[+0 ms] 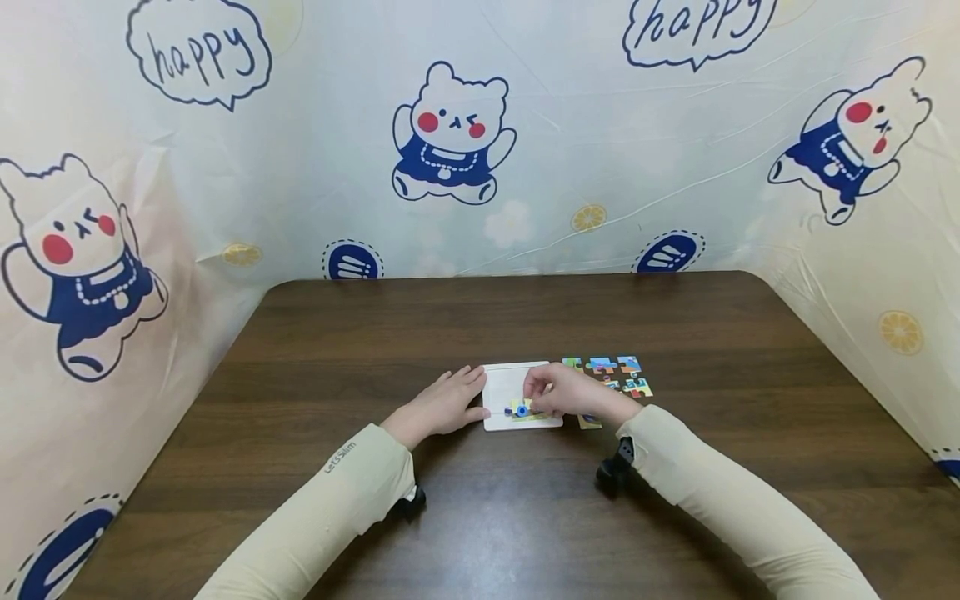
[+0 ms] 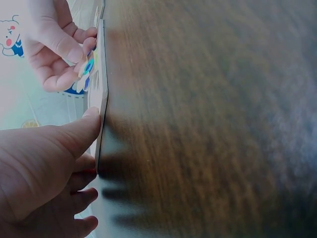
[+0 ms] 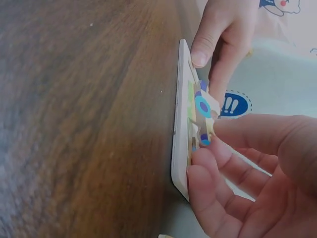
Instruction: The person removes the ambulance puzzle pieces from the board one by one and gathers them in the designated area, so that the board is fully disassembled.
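A white puzzle board (image 1: 504, 382) lies flat on the table. My left hand (image 1: 444, 402) rests at its left edge, fingers fairly straight, with the thumb (image 2: 85, 130) touching the near corner area. Over the lower part of the board, my right hand (image 1: 567, 390) pinches a jigsaw piece (image 3: 203, 106) between thumb and fingertips. That piece carries a blue ring pattern and stands tilted above the board surface. Beneath it, a greenish part (image 3: 190, 99) of the picture shows in the board. The right fingers hide some of the board's right side.
Several loose jigsaw pieces (image 1: 601, 365) lie to the right of the board, partly covered by the right hand and wrist. One piece (image 1: 590, 422) sits closer to the front. The brown wooden table (image 1: 360, 333) meets a printed curtain (image 1: 555, 150) behind.
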{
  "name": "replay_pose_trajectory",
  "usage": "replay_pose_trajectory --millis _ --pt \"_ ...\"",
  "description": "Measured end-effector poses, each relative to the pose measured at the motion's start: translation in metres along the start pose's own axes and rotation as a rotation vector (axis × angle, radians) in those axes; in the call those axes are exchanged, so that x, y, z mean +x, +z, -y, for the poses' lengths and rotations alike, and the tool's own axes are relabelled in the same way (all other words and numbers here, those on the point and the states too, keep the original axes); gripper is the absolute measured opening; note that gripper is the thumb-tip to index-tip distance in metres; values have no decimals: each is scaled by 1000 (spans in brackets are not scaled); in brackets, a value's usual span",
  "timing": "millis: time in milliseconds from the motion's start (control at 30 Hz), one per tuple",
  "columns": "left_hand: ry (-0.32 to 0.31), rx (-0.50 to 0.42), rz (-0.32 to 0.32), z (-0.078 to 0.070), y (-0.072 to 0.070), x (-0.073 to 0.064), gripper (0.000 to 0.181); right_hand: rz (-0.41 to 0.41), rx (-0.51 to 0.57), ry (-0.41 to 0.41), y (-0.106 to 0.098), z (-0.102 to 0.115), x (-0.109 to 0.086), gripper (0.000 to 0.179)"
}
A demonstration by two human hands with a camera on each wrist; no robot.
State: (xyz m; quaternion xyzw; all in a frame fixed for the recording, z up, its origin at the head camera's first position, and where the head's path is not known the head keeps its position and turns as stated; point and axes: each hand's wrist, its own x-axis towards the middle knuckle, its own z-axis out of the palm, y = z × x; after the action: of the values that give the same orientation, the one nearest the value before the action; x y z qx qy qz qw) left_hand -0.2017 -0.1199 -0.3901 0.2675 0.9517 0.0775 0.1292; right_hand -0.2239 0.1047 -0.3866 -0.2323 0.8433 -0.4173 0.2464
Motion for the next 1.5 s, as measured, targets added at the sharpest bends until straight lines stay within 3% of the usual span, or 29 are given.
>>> replay_pose_trajectory --millis 500,900,1500 --pt "5 0 6 1 1 0 65 6 28 64 -4 0 -1 5" --pt "-2 12 8 1 1 1 65 -7 49 57 -7 0 -5 7" --pt "-1 10 -3 0 0 0 63 -62 64 37 -34 -10 -18 7"
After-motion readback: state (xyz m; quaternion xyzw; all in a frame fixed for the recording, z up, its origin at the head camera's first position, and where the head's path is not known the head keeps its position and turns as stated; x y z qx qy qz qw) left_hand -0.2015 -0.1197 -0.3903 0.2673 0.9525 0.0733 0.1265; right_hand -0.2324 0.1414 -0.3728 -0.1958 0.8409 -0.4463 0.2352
